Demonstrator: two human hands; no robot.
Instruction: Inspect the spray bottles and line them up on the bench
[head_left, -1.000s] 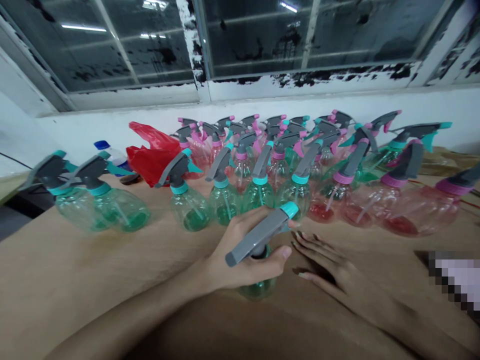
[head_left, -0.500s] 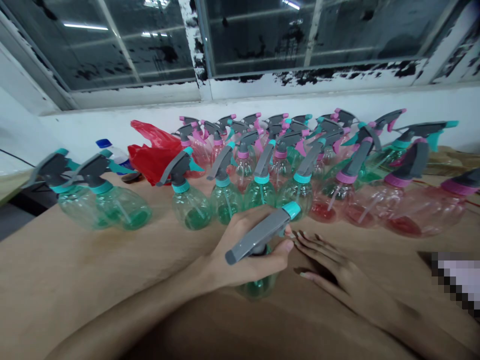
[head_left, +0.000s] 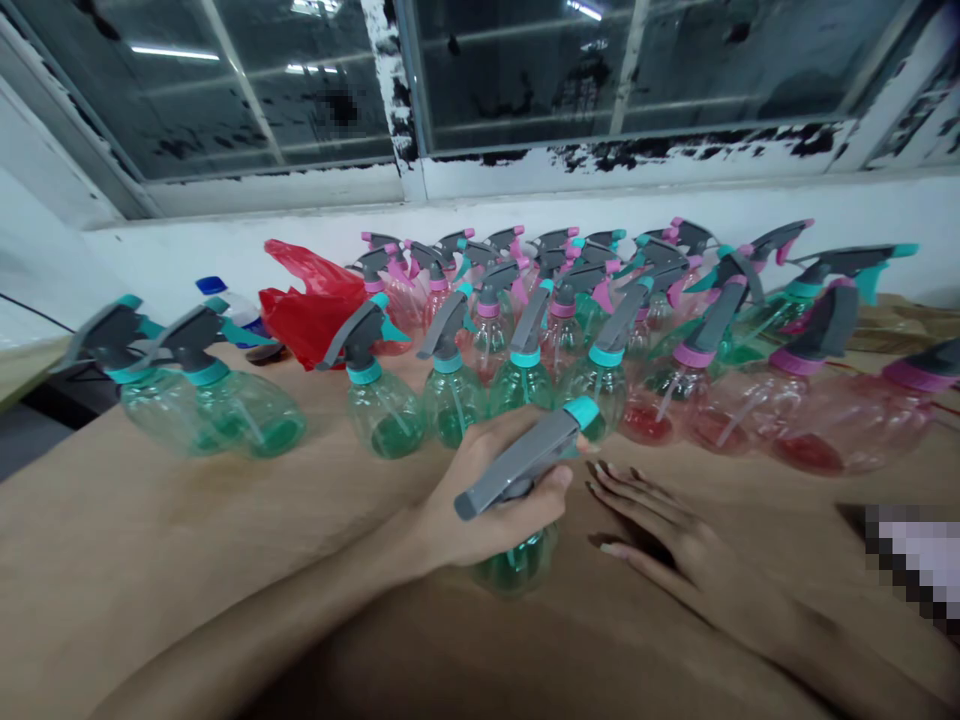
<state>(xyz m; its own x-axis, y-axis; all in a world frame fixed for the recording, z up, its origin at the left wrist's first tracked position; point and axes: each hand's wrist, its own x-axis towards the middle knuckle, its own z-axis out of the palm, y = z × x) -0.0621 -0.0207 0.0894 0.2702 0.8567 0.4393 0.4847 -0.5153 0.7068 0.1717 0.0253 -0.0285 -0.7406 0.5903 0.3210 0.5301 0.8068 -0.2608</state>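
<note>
My left hand (head_left: pixel 487 500) is wrapped round the neck of a green spray bottle (head_left: pixel 517 565) that stands near the table's front. Its grey trigger head with a turquoise nozzle tip points away and to the right, and the fingers partly hide the trigger. My right hand (head_left: pixel 660 540) lies on the tabletop just right of that bottle, fingers stretched out and holding nothing. Beyond both hands runs a row of spray bottles, among them a green bottle (head_left: pixel 521 385) with a turquoise collar and a pink bottle (head_left: pixel 810 440) with a pink collar.
More spray bottles (head_left: pixel 487 325) crowd the back by the wall. A red plastic bag (head_left: pixel 315 315) and a blue-capped bottle (head_left: pixel 229 310) stand at the back left. Two green bottles (head_left: pixel 247 410) sit at the left. A blurred pale object (head_left: pixel 919 560) lies at the right edge.
My left thumb has drawn slightly back and up at the bottle's neck, showing more of the green body. The right hand stays where it was.
</note>
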